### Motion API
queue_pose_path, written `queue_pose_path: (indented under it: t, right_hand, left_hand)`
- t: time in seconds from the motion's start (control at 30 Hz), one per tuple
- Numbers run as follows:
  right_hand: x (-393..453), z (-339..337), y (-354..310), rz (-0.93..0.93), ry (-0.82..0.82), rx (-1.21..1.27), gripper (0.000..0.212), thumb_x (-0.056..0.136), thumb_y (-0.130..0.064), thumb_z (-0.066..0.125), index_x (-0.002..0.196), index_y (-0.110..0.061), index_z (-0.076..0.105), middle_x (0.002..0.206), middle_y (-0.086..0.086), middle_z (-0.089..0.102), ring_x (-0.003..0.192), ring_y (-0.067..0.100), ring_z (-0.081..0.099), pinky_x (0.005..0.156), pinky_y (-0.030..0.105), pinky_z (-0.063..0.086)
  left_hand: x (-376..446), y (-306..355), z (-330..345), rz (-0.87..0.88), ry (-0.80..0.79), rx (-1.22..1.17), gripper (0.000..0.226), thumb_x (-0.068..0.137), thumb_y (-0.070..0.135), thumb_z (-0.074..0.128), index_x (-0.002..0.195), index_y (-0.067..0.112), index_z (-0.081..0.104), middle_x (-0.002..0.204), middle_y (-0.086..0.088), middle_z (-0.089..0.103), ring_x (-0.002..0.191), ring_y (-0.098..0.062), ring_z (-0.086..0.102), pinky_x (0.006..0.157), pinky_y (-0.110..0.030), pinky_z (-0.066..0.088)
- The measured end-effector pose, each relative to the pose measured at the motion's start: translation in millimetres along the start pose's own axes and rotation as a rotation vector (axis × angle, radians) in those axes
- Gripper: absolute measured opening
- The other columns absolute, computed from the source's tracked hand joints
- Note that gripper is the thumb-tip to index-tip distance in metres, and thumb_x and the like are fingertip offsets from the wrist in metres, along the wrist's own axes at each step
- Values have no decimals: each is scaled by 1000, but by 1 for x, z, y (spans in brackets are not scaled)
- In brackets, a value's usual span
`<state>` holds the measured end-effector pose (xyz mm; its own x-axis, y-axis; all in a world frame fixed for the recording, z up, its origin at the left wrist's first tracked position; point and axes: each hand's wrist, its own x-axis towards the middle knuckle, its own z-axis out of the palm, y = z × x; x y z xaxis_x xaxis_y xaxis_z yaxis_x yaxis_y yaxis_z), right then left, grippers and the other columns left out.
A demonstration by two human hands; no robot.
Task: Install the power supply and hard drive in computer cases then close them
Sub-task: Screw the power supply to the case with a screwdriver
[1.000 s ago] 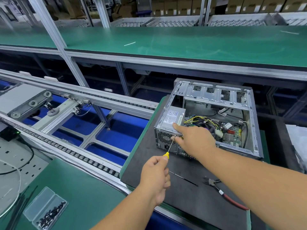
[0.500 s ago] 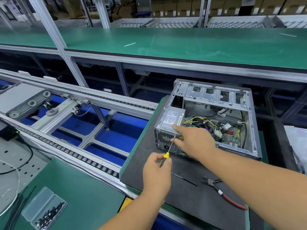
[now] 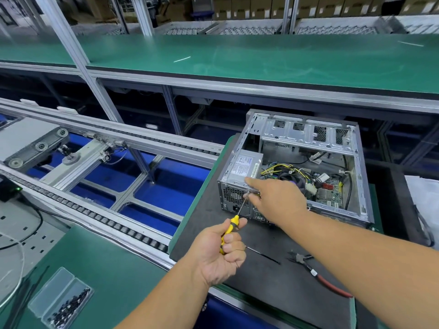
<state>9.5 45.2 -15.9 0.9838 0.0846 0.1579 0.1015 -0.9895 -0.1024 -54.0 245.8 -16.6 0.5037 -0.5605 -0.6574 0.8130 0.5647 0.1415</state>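
An open computer case lies on a dark mat, its side panel off. A grey power supply sits in its near left corner, with coloured cables beside it. My left hand grips a yellow-handled screwdriver; the tip meets the case's rear panel beside the power supply. My right hand rests on the case edge, index finger straight on the power supply, thumb and another finger pinching at the screwdriver tip. Any screw there is hidden.
Red-handled pliers and a thin black rod lie on the mat near my right forearm. A clear box of dark screws sits on the green bench at bottom left. A roller conveyor runs along the left.
My left hand has turned on the screwdriver handle, palm now facing up more. The right hand stays at the screwdriver tip and the power supply.
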Motion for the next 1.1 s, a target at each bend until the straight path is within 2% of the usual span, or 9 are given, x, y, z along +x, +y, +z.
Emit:
queue_pose_path:
  t: [0.13, 0.23, 0.33, 0.43, 0.57, 0.7, 0.8, 0.97, 1.1]
  right_hand:
    - [-1, -2, -1, 3, -20, -18, 47, 101, -54, 46, 147, -47, 43, 103, -2, 74, 86, 30, 71, 67, 39, 58]
    - [-1, -4, -3, 7, -34, -40, 47, 101, -53, 45, 148, -47, 42, 105, -1, 75, 88, 30, 71, 70, 39, 58]
    - [-1, -6, -4, 17, -46, -27, 48, 101, -54, 45, 149, -46, 42, 107, -1, 75, 92, 30, 71, 73, 39, 59]
    - [-1, -7, -3, 22, -54, -20, 50, 100, -56, 46, 149, -47, 41, 105, -1, 76, 90, 30, 72, 71, 39, 59]
    - [-1, -6, -2, 28, -60, -18, 50, 100, -58, 45, 149, -48, 40, 105, -2, 76, 91, 29, 72, 71, 39, 59]
    - [0, -6, -2, 37, -60, -9, 48, 100, -57, 45, 148, -49, 42, 108, -1, 75, 93, 29, 71, 73, 40, 59]
    - [0, -7, -3, 42, -61, -4, 47, 100, -56, 45, 147, -49, 43, 109, -1, 75, 94, 30, 71, 74, 40, 58]
    - [0, -6, -3, 35, -63, -11, 48, 101, -56, 45, 148, -49, 41, 107, -1, 74, 91, 29, 71, 71, 39, 59]
    - [0, -4, -1, 30, -56, -13, 48, 101, -56, 44, 148, -48, 42, 106, -1, 75, 91, 28, 71, 71, 38, 59]
  left_hand:
    - [8, -9, -2, 101, 66, 98, 28, 105, 26, 51, 108, 5, 68, 60, 3, 31, 45, -11, 23, 43, -22, 16]
    - [15, -18, -1, 447, 296, 562, 19, 105, 23, 50, 107, 10, 64, 60, 0, 38, 48, -14, 25, 46, -24, 19]
    - [13, -23, 2, 819, 523, 1176, 10, 101, 27, 57, 93, 29, 61, 68, 9, 59, 54, -12, 48, 53, -24, 36]
    - [12, -29, 3, 949, 623, 1325, 14, 99, 26, 60, 89, 36, 55, 78, 11, 64, 72, 2, 58, 55, -17, 36]
    - [19, -33, 1, 966, 639, 1309, 19, 96, 24, 63, 88, 38, 54, 68, 11, 57, 59, 1, 54, 49, -16, 35]
    - [20, -32, 3, 905, 513, 1151, 12, 94, 24, 62, 85, 30, 58, 54, 11, 48, 45, -5, 39, 42, -15, 32]
    - [19, -27, 15, 671, 441, 849, 11, 97, 21, 58, 86, 20, 58, 55, 3, 43, 46, -13, 32, 41, -22, 25]
    - [5, -15, 20, 159, 156, 212, 19, 104, 23, 53, 103, 10, 66, 61, 1, 38, 47, -11, 26, 44, -21, 16]
    - [3, -7, 11, 6, -2, -2, 27, 102, 25, 53, 103, 4, 70, 62, 4, 34, 44, -10, 28, 40, -21, 18]
